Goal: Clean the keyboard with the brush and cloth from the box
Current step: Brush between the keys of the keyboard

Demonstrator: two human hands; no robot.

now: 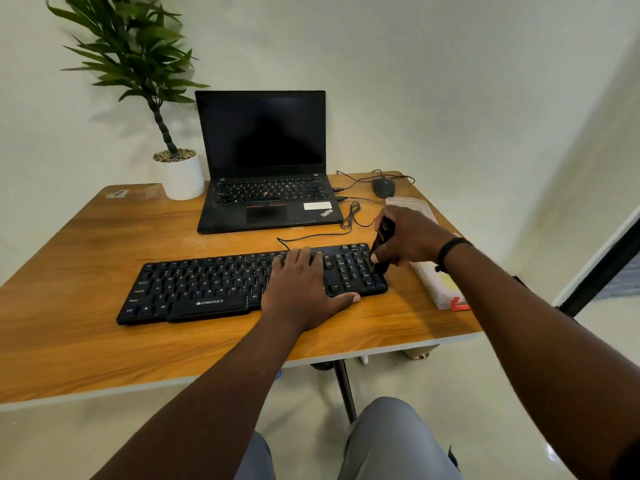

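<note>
A black keyboard (207,285) lies across the middle of the wooden table (86,341). My left hand (304,289) rests flat on its right half, fingers spread, thumb over the front edge. My right hand (410,239) grips a dark brush (383,237), held upright with its lower end on the number pad at the keyboard's right end. A clear plastic box (433,282) with a red latch sits just right of the keyboard, partly hidden by my right arm. No cloth is visible.
An open black laptop (266,168) stands behind the keyboard. A potted plant (178,174) is at the back left, a mouse (383,187) with loose cables at the back right. The table edge runs close in front of the keyboard.
</note>
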